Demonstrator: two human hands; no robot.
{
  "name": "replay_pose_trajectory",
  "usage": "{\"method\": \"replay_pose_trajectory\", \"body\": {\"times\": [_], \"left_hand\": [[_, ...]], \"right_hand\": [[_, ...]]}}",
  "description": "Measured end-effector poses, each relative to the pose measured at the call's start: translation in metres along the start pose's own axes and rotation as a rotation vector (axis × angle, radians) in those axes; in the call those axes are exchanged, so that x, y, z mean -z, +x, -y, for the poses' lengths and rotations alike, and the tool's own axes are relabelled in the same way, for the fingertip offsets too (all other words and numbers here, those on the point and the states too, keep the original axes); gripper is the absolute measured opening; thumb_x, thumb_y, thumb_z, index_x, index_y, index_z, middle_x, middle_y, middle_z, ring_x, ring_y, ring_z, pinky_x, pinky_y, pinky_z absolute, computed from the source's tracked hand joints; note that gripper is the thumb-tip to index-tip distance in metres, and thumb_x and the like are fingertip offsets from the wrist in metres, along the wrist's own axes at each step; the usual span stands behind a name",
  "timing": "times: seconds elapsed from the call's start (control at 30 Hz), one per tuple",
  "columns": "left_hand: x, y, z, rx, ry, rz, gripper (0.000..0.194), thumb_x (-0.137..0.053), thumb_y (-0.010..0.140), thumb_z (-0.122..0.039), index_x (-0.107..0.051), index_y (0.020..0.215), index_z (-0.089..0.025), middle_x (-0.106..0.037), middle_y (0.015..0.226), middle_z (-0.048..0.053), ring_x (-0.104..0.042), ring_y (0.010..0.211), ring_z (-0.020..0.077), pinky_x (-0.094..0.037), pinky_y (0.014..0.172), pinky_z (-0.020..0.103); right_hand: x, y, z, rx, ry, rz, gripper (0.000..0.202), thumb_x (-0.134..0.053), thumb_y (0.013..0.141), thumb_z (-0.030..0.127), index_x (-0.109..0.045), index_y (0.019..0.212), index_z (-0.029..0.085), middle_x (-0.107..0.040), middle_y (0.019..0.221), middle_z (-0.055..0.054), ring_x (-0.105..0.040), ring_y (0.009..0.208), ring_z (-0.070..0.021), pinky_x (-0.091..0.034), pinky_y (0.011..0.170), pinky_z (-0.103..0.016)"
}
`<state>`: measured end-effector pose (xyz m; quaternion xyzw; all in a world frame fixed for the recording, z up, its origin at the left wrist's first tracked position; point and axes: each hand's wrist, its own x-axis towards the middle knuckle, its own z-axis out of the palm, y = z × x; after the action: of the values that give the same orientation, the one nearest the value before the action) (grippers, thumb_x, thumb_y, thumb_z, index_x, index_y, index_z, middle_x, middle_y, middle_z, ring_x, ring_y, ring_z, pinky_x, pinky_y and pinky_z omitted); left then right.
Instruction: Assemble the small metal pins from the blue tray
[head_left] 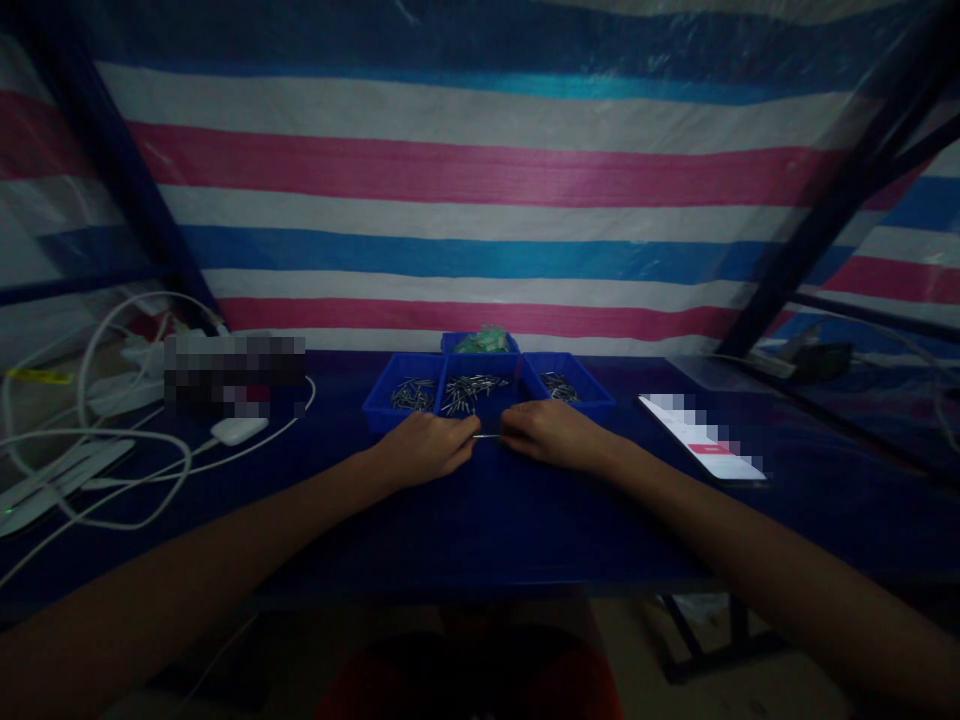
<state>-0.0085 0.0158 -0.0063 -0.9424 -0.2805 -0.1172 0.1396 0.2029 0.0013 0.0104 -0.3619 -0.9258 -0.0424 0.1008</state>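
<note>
Head view: your left hand (429,448) and right hand (553,433) each pinch one end of a thin metal rod (487,436), held roughly level over the table (480,530), just nearer you than the blue bins (381,388) at 12 o'clock.

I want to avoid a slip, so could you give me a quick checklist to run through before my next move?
1. Both hands at the thin metal piece: ok, it spans from the left hand to the right hand.
2. Its ends correctly formed: cannot tell, the fingers hide them.
3. Loose metal pieces contained: ok, those visible lie in the blue bins.
4. Phone away from the hands: ok, it lies to their right.
5. White cables away from the hands: ok, they lie to the left.
6. Light for close work: not ok, the bench looks dim.
</note>
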Motion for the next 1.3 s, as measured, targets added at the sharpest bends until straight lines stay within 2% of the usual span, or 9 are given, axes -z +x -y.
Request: {"method": "replay_pose_trajectory", "body": {"times": [0.27, 0.6, 0.83, 1.3], "left_hand": [[-0.0033, 0.0, 0.002, -0.006, 0.043, -0.002, 0.013, -0.038, 0.085, -0.024, -0.048, 0.089, -0.017, -0.059, 0.065, -0.001, -0.056, 0.053, 0.0119, -0.034, 0.044, 0.022], [0.0034, 0.0005, -0.0032, 0.021, 0.034, -0.012, 0.022, -0.031, 0.088, -0.027, -0.05, 0.081, -0.017, -0.061, 0.068, 0.0, -0.057, 0.055, 0.0119, -0.036, 0.047, 0.022], [0.0013, 0.0011, -0.0027, 0.021, 0.053, -0.011, 0.025, -0.031, 0.088, -0.03, -0.052, 0.082, -0.016, -0.06, 0.064, 0.001, -0.056, 0.053, 0.0124, -0.035, 0.046, 0.023], [0.0007, 0.0003, -0.0024, 0.019, 0.027, 0.003, 0.025, -0.03, 0.087, -0.027, -0.051, 0.079, -0.015, -0.061, 0.066, 0.001, -0.055, 0.052, 0.0112, -0.036, 0.047, 0.023]], "right_hand": [[-0.001, -0.0002, 0.0006, 0.008, 0.024, 0.001, 0.01, -0.044, 0.082, 0.024, -0.051, 0.081, 0.016, -0.055, 0.073, -0.002, -0.048, 0.062, -0.0109, -0.031, 0.057, -0.024], [0.001, 0.0003, 0.0025, -0.012, -0.025, 0.024, 0.019, -0.036, 0.087, 0.024, -0.05, 0.08, 0.015, -0.055, 0.071, -0.003, -0.048, 0.06, -0.0104, -0.03, 0.056, -0.023], [-0.0017, -0.0003, 0.001, -0.016, -0.017, 0.017, 0.022, -0.031, 0.089, 0.025, -0.048, 0.08, 0.015, -0.053, 0.067, -0.002, -0.044, 0.055, -0.0099, -0.027, 0.054, -0.024], [0.0012, 0.0002, 0.0032, -0.028, -0.025, 0.028, 0.019, -0.035, 0.087, 0.025, -0.048, 0.078, 0.015, -0.053, 0.066, -0.001, -0.046, 0.056, -0.0099, -0.029, 0.055, -0.024]]}}
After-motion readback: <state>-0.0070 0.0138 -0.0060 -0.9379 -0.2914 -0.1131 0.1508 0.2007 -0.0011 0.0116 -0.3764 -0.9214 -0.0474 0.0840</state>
